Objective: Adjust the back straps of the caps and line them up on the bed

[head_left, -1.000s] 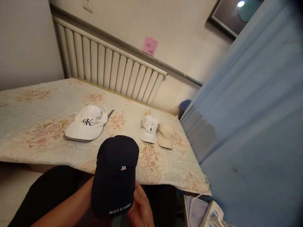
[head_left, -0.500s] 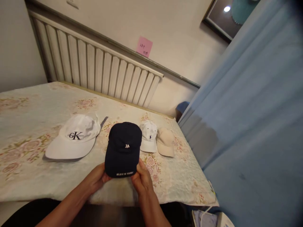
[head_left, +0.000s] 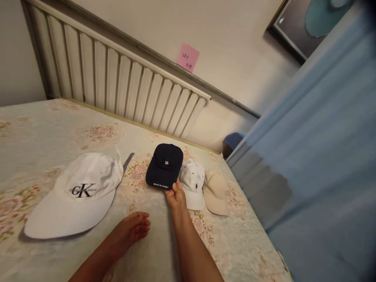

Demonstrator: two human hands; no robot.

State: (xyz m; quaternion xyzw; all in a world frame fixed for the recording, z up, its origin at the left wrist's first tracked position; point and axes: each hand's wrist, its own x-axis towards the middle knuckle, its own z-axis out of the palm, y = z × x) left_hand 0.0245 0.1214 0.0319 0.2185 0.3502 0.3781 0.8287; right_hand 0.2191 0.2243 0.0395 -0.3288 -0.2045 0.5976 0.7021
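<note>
A dark navy baseball cap [head_left: 165, 166] with small white "LA" letters and writing along its brim is in my right hand [head_left: 176, 197]. That hand grips the brim at its right front corner, thumb on top. My left hand [head_left: 135, 228] is off the cap, nearer to me, with loosely curled fingers and nothing in them. To the left lies a large white cap [head_left: 85, 188] marked "CK". Just right of the navy cap are a white cap [head_left: 192, 184] with a small dark emblem and a beige cap [head_left: 216, 192], side by side.
The caps are on a flowered bedspread [head_left: 101, 133]. A white radiator [head_left: 117, 82] runs along the wall behind the bed, with a pink note [head_left: 188, 57] above it. A blue curtain [head_left: 311, 156] hangs on the right, near a framed picture [head_left: 296, 29].
The navy cap has moved away from me and slightly right, towards the white and beige caps. My left hand has let go of it and drawn back. The camera has shifted closer.
</note>
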